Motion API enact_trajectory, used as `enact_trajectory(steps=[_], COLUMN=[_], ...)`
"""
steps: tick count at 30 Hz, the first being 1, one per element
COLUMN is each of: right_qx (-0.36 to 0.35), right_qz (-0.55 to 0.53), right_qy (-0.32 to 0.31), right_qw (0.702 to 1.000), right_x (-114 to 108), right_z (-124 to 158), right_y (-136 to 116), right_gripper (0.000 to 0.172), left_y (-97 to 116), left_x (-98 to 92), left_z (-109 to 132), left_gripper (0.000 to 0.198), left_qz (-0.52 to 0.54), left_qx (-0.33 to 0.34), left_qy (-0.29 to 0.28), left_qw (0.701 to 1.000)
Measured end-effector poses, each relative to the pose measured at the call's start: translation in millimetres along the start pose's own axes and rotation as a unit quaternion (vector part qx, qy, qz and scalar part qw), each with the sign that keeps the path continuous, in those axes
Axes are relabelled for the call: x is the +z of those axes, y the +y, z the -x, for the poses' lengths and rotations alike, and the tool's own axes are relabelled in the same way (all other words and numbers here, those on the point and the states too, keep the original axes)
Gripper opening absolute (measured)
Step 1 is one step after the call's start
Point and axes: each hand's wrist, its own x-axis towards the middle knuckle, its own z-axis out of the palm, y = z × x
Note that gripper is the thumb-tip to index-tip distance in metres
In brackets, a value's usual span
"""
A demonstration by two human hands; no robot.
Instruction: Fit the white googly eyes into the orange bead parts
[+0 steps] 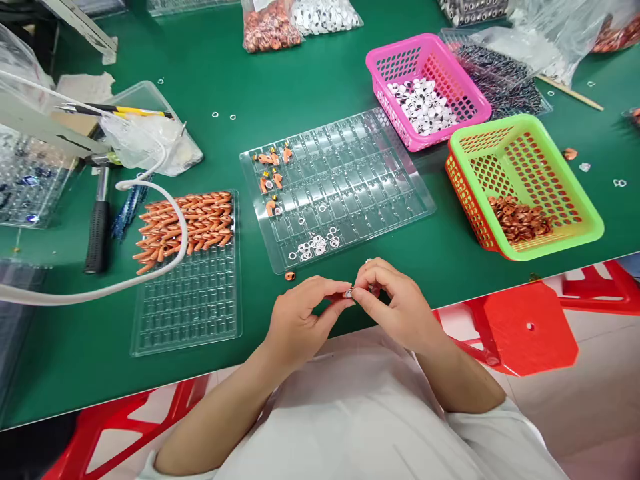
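My left hand [300,320] and my right hand [395,300] meet at the near edge of the green table [280,87], fingers pinched together on one tiny part [349,293] between them. Too small to name for sure, it looks like a small ring. Just beyond the hands lies a clear compartment tray [350,173] with a few orange pieces [273,180] at its far left and a heap of small white rings [315,245] at its near edge. One orange piece [289,275] lies loose on the table by my left hand.
A second clear tray [195,300] at the left holds rows of orange parts [190,223]. A pink basket [425,87] of white pieces and a green basket [525,183] of brown washers stand at the right. A hammer [97,227], a white cable [150,267] and bags lie at left and back. Red stools stand below.
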Motion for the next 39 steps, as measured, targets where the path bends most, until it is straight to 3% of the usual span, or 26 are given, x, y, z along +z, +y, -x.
enact_trajectory(steps=[10, 17, 32, 39], right_qx=[0.005, 0.003, 0.009, 0.025], right_qz=[0.013, 0.013, 0.013, 0.021], right_qy=[-0.024, -0.034, -0.033, -0.041], right_qw=[1.0, 0.999, 0.999, 0.999], right_x=[-2, -4, -3, -3], right_z=[0, 1, -2, -1], right_y=[-2, -4, -4, -8], right_gripper=[0.014, 0.015, 0.016, 0.015], left_y=[-5, -2, -8, -6], left_x=[-1.7, -6.7, 4.7, 2.4], left_z=[-1, -3, 3, 7], left_gripper=[0.016, 0.016, 0.015, 0.018], left_qz=[0.019, 0.066, 0.019, 0.015], left_qx=[0.029, -0.02, 0.107, 0.024], left_qy=[-0.014, -0.055, 0.035, 0.017], left_qw=[0.999, 0.996, 0.994, 0.999])
